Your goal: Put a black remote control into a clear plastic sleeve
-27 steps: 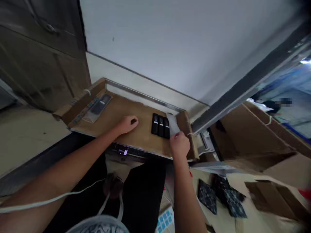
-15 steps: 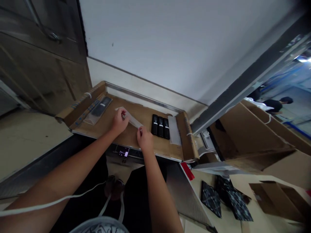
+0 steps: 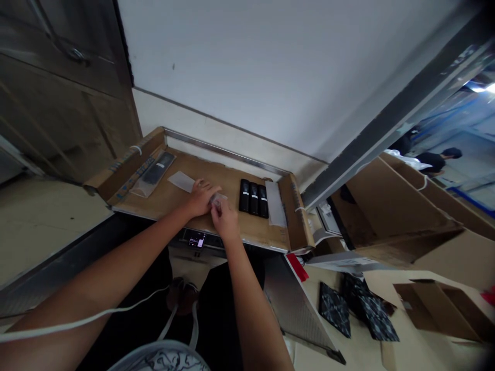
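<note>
A translucent plastic sleeve (image 3: 181,181) lies slantwise on the brown cardboard lining, its far left end flat. My left hand (image 3: 202,198) rests over its middle, fingers bent round the near end. My right hand (image 3: 226,218) pinches that crumpled end between thumb and fingers, close beside the left fingertips. To the right, three black oblong devices (image 3: 253,199), resembling remote controls with white labels, lie side by side. More translucent sleeves (image 3: 276,204) lie beyond them. On the left, a similar black device (image 3: 161,166) sits inside a clear sleeve.
Cardboard side walls (image 3: 297,211) bound the work surface, with a white wall panel (image 3: 232,67) behind. A lit phone-like screen (image 3: 196,239) is below the front edge. Large cartons (image 3: 402,206) and dark patterned packs (image 3: 334,309) are at right. A person (image 3: 433,161) bends in the background.
The sleeve was stretched between both hands above the surface; now it lies lower and partly flat. My left hand has moved right and down, against my right hand.
</note>
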`<control>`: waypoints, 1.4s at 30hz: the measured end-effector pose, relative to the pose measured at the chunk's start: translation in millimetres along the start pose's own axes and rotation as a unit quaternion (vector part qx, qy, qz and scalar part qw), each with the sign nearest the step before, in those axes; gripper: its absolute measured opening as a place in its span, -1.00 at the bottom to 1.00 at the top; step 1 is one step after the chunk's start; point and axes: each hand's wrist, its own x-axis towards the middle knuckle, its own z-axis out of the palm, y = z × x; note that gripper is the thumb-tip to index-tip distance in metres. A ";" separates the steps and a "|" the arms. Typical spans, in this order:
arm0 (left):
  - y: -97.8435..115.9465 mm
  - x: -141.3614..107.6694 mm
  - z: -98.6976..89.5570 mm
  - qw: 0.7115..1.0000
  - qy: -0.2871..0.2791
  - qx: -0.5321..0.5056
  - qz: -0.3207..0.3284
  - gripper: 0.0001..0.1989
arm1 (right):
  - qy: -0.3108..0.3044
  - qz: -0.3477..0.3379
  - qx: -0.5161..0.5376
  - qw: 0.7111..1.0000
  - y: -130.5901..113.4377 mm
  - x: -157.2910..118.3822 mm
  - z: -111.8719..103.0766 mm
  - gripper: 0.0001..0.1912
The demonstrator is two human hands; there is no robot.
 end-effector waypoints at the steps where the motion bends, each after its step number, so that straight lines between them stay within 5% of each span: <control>1: -0.1 0.3 -0.7 1.000 -0.001 0.005 -0.004 -0.62 | 0.018 0.025 0.021 0.999 -1.0 -0.4 -0.5 -0.72; 6: 2.8 1.3 -3.2 1.000 0.007 0.019 -0.015 -0.70 | 0.064 0.171 0.168 0.969 7.4 2.7 -2.1 -0.69; 12: 4.6 2.6 -2.2 1.000 0.006 0.031 0.002 -0.72 | -0.025 0.157 0.294 0.942 22.3 12.0 0.9 -0.68; 21: 5.2 3.4 -1.9 0.999 -0.005 0.033 0.019 -0.80 | -0.049 0.193 0.198 0.960 11.8 16.5 1.1 -0.66; 29: 8.4 4.8 -3.3 0.998 -0.003 0.065 0.015 -0.81 | -0.022 0.192 0.235 0.953 12.5 16.5 1.8 -0.66; 36: 12.9 7.7 -5.8 0.997 0.002 0.082 0.013 -0.83 | 0.025 0.283 0.222 0.933 9.9 22.2 16.8 -0.70; 42: 7.1 9.6 -2.0 0.997 0.007 0.072 0.012 -0.80 | 0.028 0.295 0.223 0.929 8.6 22.6 15.8 -0.67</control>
